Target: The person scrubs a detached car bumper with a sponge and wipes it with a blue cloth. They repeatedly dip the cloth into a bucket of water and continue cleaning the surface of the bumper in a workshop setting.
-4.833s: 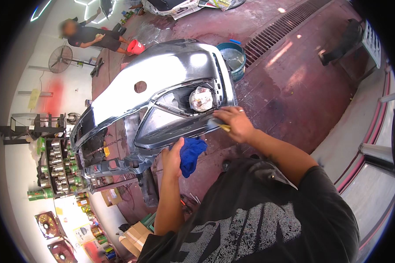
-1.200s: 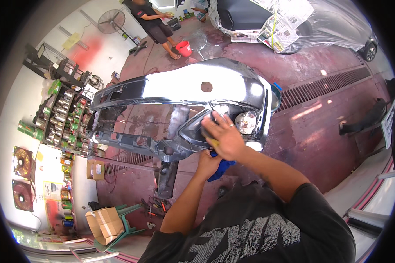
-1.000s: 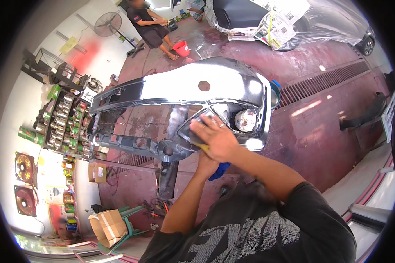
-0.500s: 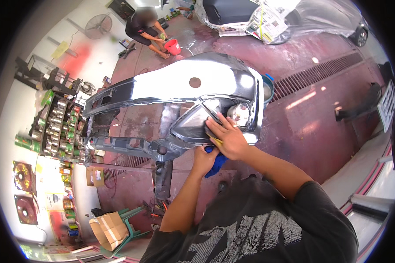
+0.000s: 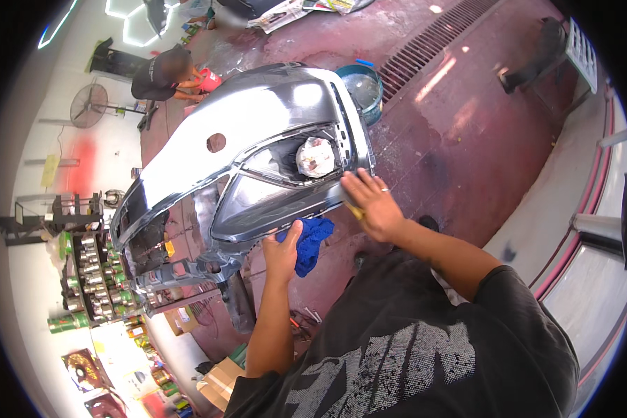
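A glossy black car bumper (image 5: 275,197) stands before me, with a crumpled white wad (image 5: 315,157) in its opening near the right end. My right hand (image 5: 375,209) lies with fingers outstretched over a thin yellow-edged pad (image 5: 356,211), pressing it to the bumper's lower right corner; most of the pad is hidden under the palm. At the bumper's near edge, my left hand (image 5: 280,256) is closed on a bunched blue cloth (image 5: 315,245), thumb up against the rim. The cloth hangs to the right of that hand.
Behind the bumper's right end stands a teal bucket (image 5: 364,90) of cloudy water. A person (image 5: 161,75) bends over a red bucket (image 5: 209,80) at the far left. Shelves of paint cans (image 5: 97,272) line the left wall. A floor grate (image 5: 425,45) runs at the back.
My right hand has slid the pad from the bumper's inner panel to its right corner. My left hand has parted from it, further left along the edge, with the cloth. The whole view has turned.
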A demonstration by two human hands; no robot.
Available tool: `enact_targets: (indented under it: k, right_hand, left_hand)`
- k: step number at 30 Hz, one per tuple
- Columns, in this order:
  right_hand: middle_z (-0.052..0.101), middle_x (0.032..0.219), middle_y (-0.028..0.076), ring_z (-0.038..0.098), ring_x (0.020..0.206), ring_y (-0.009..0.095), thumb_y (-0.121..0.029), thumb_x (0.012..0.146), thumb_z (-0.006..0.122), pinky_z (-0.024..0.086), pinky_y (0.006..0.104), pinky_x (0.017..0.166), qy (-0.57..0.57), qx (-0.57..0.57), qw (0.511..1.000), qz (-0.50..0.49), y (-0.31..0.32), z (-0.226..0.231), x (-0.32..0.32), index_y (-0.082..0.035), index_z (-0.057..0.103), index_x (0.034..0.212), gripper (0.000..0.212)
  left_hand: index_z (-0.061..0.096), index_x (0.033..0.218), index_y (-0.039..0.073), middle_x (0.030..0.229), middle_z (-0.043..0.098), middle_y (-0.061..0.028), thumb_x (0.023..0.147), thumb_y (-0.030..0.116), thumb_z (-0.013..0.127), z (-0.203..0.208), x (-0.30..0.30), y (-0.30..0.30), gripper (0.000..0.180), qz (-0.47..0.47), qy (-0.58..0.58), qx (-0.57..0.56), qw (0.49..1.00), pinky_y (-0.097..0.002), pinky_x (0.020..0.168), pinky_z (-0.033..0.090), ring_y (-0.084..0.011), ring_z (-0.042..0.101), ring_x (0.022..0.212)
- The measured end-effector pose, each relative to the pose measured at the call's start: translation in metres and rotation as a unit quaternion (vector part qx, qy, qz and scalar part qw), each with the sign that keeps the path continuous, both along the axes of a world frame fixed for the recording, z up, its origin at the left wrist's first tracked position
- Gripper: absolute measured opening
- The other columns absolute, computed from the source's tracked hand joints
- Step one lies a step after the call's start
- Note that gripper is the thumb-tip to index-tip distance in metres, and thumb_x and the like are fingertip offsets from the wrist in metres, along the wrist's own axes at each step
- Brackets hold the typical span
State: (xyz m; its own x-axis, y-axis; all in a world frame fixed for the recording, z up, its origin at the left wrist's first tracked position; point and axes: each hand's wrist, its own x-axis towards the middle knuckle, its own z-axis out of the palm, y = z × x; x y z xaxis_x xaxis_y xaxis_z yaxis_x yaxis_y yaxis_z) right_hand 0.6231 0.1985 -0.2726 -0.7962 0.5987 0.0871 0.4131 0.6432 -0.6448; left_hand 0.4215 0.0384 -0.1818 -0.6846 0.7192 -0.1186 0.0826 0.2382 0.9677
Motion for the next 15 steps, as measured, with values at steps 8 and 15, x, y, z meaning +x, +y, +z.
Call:
enact_targets:
  k: [8,15]
  right_hand:
    - [0.03,0.185,0.004,0.019,0.172,0.037,-0.025,0.096,0.07,0.014,0.0653,0.136,0.087,0.021,0.995,0.046,-0.028,-0.003,0.002,-0.016,0.034,0.176,0.089]
    - [0.03,0.185,-0.002,0.016,0.174,0.034,-0.02,0.085,0.075,0.014,0.0641,0.136,0.143,0.109,0.983,0.022,-0.055,-0.004,-0.025,-0.022,0.038,0.176,0.098]
  left_hand:
    - [0.073,0.137,0.004,0.136,0.073,-0.0061,0.102,0.001,0.079,-0.012,-0.014,-0.018,0.036,0.008,-0.057,-0.03,0.998,-0.0321,0.108,0.052,-0.0143,0.066,0.124]
    - [0.07,0.14,0.001,0.136,0.073,-0.0082,0.1,0.0,0.081,0.007,-0.012,-0.012,0.042,-0.06,-0.078,-0.054,0.994,-0.0328,0.109,0.052,-0.0161,0.068,0.12]
